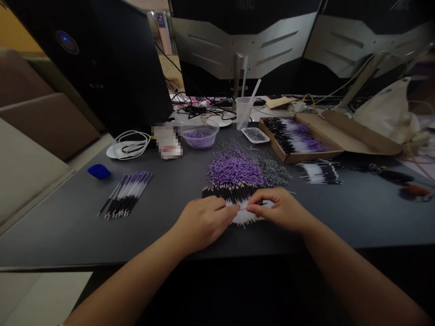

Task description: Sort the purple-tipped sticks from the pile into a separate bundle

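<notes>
A dense row of thin black-and-white sticks (234,194) lies in front of me, with pale metallic-looking tips at the far end. My left hand (203,222) rests over the row's left part, its fingers pressed together and curled down. From the right, my right hand (280,209) pinches with thumb and forefinger over the white part of the row. Both sets of fingertips almost meet; what they hold is too small to make out. Just beyond the row lie a heap of small purple pieces (234,167) and a heap of grey pieces (273,167).
Finished-looking purple, white and black sticks (127,194) lie left, near a blue cup-like object (99,171). Behind stand a clear bowl (200,136), a plastic cup (242,113) and a small tray (255,135). An open cardboard box (288,156) and more sticks (319,173) lie right.
</notes>
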A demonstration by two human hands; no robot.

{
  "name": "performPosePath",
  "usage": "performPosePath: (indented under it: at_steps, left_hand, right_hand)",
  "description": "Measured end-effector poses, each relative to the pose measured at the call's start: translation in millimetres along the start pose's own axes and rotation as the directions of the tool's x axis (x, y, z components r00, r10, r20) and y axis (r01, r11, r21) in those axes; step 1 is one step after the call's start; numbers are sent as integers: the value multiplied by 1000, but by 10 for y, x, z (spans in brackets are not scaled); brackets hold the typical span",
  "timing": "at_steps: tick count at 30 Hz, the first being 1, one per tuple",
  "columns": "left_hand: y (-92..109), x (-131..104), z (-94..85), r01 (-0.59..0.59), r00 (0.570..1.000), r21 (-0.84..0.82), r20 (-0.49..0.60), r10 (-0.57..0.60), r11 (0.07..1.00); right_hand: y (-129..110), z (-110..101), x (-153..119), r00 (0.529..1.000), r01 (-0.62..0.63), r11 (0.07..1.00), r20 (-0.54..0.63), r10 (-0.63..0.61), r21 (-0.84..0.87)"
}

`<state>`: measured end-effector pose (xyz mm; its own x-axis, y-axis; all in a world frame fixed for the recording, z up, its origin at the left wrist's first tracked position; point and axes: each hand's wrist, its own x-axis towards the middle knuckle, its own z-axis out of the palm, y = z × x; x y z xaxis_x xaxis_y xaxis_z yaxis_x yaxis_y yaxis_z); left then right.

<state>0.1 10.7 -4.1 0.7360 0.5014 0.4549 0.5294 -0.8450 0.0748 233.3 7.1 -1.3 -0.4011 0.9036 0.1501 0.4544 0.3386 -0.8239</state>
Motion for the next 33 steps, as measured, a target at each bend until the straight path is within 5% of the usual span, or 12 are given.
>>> performPosePath:
  at_steps: [5, 10, 15, 19, 25, 33]
  left_hand:
    - [-39, 45, -71, 182, 970, -361, -89, -228, 915]
    - [-29, 64, -84, 270, 873, -751, -73, -482, 603]
    - [47, 86, -56, 251, 786, -919, 11, -618, 303]
    - [81, 96, -53, 199, 698, -912, -124, -705, 358]
    - [81, 78, -41, 187, 649, -856, -261, -715, 482]
    - [-108, 103, -147, 178, 566, -915, -205, -798, 361]
  right_hand:
    - [40, -121, 17, 998, -54, 995, -34, 57, 85]
    - [47, -127, 9, 997, -68, 987, 36, 63, 149]
    - [23, -54, -16, 979, -126, 961, 186, 81, 246]
    - [11, -13, -28, 946, -215, 906, 308, 100, 366]
    - [19, -8, -39, 918, -304, 827, 377, 121, 473]
    - [85, -75, -57, 932, -153, 879, 361, -23, 452]
